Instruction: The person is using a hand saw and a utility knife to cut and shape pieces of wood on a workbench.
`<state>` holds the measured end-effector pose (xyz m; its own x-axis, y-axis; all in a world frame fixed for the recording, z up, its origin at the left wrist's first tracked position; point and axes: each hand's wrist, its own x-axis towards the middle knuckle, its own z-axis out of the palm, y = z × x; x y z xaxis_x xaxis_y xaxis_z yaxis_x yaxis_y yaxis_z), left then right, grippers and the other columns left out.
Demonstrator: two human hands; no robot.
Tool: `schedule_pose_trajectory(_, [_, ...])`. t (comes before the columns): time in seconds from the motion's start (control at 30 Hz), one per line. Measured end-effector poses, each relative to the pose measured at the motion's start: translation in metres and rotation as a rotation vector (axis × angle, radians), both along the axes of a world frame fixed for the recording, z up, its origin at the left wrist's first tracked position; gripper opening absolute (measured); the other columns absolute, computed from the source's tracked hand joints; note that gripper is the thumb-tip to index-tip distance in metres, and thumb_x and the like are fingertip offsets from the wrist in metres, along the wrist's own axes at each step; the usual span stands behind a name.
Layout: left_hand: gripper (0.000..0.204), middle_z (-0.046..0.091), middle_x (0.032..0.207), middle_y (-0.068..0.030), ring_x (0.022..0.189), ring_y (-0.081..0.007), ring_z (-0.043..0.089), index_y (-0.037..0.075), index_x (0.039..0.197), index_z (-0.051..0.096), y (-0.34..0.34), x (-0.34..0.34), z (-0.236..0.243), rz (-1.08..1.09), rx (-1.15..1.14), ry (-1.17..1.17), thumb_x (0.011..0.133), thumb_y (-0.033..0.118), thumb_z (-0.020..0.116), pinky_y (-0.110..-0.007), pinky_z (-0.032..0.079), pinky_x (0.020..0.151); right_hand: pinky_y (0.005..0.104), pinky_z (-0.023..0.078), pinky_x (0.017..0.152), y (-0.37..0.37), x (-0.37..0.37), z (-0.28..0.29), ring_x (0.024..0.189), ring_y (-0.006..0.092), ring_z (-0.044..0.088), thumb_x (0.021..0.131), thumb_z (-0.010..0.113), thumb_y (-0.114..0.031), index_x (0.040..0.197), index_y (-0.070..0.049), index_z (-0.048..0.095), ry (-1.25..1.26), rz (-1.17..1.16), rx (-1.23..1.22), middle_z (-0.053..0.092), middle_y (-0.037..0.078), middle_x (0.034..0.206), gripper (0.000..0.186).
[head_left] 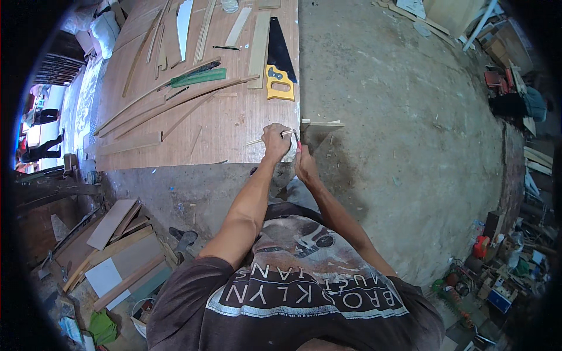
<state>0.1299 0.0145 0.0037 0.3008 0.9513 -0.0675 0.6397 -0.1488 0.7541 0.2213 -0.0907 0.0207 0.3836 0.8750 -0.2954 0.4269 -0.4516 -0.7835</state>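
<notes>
At the near right corner of the wooden table (234, 117), my left hand (274, 141) is closed around a thin wooden stick (253, 142), pressing it near the tabletop's edge. The stick's pale end pokes out on the right side of the fist. Just beyond the table's edge, my right hand (306, 166) grips a small slim tool with a red part (299, 144). Its dark tip meets the stick's end; the tool's exact kind is too small to make out. Farther up the table lies a handsaw (280, 86) with a yellow handle and dark blade.
Wooden strips (175, 111) and a green piece (199, 78) lie across the table. A board (322, 124) juts out beyond the right edge. Board offcuts (126, 257) are stacked on the floor at lower left. Tools and clutter (497, 281) line the right wall.
</notes>
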Motion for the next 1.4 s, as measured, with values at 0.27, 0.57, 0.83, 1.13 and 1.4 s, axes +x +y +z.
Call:
schedule_pose_trajectory(0.27, [0.011,0.063,0.104,-0.0079,0.112,-0.0335,0.047,0.013,0.082,0.071,-0.001,0.001,-0.009,0.092,0.029,-0.02,0.072,0.016,0.069,-0.047,0.034,0.096,0.0612,0.041,0.068,0.001,-0.004,0.019,0.078,0.0562,0.056,0.099,0.035,-0.024,0.107,0.001,0.044,-0.019,0.035,0.027,0.058,0.037,0.08,0.028])
schedule_pose_trajectory(0.57, [0.009,0.062,0.104,-0.0082,0.111,-0.0339,0.047,0.014,0.08,0.069,0.0,0.007,-0.006,0.125,0.018,0.031,0.072,0.015,0.066,-0.047,0.035,0.095,0.0608,0.043,0.066,0.0,-0.008,0.006,0.074,0.0544,0.057,0.099,0.035,-0.023,0.103,0.005,0.043,-0.111,0.063,0.132,0.06,0.034,0.075,0.029])
schedule_pose_trajectory(0.83, [0.009,0.061,0.105,-0.0077,0.111,-0.0343,0.046,0.014,0.079,0.068,-0.002,0.011,0.0,0.136,0.003,0.054,0.071,0.016,0.067,-0.048,0.034,0.094,0.0589,0.042,0.063,-0.003,-0.012,0.002,0.077,0.0542,0.056,0.1,0.037,-0.02,0.104,0.002,0.04,-0.09,0.051,0.018,0.057,0.036,0.083,0.023])
schedule_pose_trajectory(1.13, [0.01,0.059,0.105,-0.0068,0.111,-0.034,0.045,0.014,0.081,0.067,-0.002,0.012,0.004,0.123,0.011,0.038,0.071,0.015,0.066,-0.049,0.034,0.093,0.0572,0.043,0.062,-0.004,-0.012,0.006,0.074,0.0529,0.055,0.098,0.039,-0.015,0.103,0.004,0.039,-0.141,0.083,0.065,0.056,0.035,0.081,0.02])
schedule_pose_trajectory(1.4, [0.009,0.057,0.103,-0.007,0.108,-0.0334,0.045,0.014,0.08,0.065,-0.003,0.012,0.002,0.13,0.054,0.038,0.071,0.016,0.065,-0.049,0.035,0.09,0.0581,0.042,0.062,0.002,-0.01,0.001,0.074,0.054,0.055,0.096,0.041,-0.014,0.102,0.005,0.039,-0.095,0.059,-0.06,0.056,0.035,0.078,0.02])
